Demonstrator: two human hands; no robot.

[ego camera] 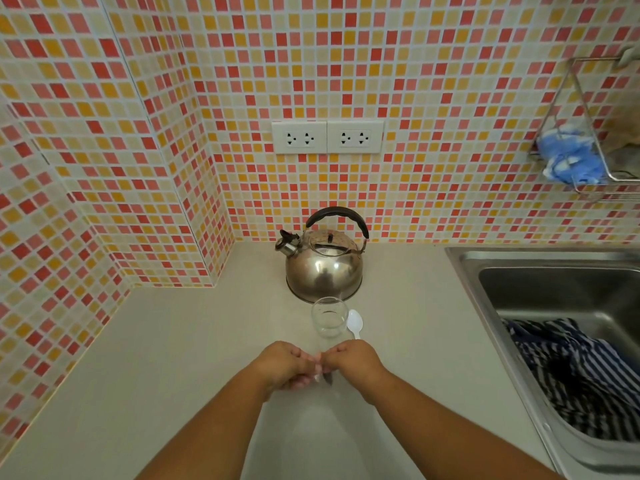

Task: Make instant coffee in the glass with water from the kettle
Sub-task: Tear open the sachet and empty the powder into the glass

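**Inspector:** Hands first.

**Assistant:** The left hand (284, 365) and right hand (353, 363) meet over the bench (194, 358), fingers curled and pinched together on something small and partly dark between them. It is too hidden to identify.

**Inspector:** The glass?

**Assistant:** The glass (329, 318) stands upright on the bench just beyond the hands, clear and apparently empty. A white plastic spoon (355, 323) lies just beside it on the right, bowl pointing away.

**Inspector:** The kettle?

**Assistant:** The kettle (323, 261), steel with a black handle, sits directly behind the glass near the tiled wall (433, 98), lid on, spout to the left.

**Inspector:** Surroundings?

**Assistant:** Twin sockets (327, 136) above the kettle. The sink (554, 289) at right holds a striped cloth (581, 372). A wire rack (588, 133) on the wall holds something blue.
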